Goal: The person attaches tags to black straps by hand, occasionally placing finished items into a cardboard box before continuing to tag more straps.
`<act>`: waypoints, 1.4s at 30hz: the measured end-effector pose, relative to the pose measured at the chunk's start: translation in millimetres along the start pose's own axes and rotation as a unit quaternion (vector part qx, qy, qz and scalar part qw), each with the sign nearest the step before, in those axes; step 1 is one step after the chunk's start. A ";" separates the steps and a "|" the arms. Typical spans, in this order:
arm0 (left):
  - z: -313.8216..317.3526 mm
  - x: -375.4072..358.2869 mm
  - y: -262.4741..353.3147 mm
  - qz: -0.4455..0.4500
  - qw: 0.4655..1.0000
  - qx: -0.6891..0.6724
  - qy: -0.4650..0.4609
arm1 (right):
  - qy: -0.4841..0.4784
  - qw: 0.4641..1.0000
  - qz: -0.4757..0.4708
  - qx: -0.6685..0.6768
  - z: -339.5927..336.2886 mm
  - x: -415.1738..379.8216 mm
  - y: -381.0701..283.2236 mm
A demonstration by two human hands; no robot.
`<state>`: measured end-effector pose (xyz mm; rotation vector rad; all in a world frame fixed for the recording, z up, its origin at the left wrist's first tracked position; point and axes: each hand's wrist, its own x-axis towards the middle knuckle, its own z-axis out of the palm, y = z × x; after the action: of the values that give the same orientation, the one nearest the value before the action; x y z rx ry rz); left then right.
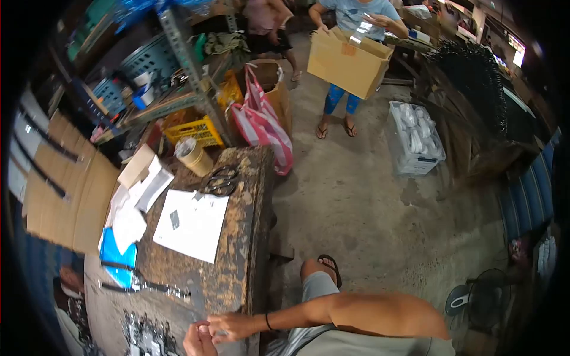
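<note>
At the table's near edge my right hand, with a dark band on its wrist, meets my left hand. The fingers of both are closed together; whatever lies between them is too small or hidden to make out. Just beyond them on the worn wooden table is a pair of dark straps with shiny metal parts. A heap of small metal pieces lies left of my hands. Farther off are a white sheet with a small dark patch, black-handled scissors and a blue packet.
A brown cup-like container and crumpled white paper occupy the table's far part. A large cardboard box stands left. Ahead, a person holds another cardboard box, near a clear bin of white bundles. A striped bag stands behind the table.
</note>
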<state>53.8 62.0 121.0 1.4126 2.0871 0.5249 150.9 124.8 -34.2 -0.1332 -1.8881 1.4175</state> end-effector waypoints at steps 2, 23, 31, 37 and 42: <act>8.5 21.4 39.8 0.049 0.999 0.007 -0.015 | 0.053 0.997 -0.008 0.047 -8.2 -15.1 2.2; 218.3 152.9 298.0 0.308 0.873 0.104 -0.364 | 0.343 0.424 0.838 0.024 -181.2 -462.7 -112.7; 255.8 182.2 362.1 0.362 0.871 0.055 -0.326 | 0.446 0.410 0.785 0.127 -145.2 -477.1 -140.8; 266.3 234.0 417.6 0.384 0.859 0.004 -0.339 | 0.600 0.475 0.643 -0.010 -282.3 -467.0 -96.5; 294.3 303.0 458.5 0.415 0.850 -0.063 -0.320 | 0.619 0.500 0.564 -0.221 -435.2 -409.3 -109.1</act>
<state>481.2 515.5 100.8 2.0263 0.8474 0.4056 746.8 219.7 -103.4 -2.2846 -0.5986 0.7763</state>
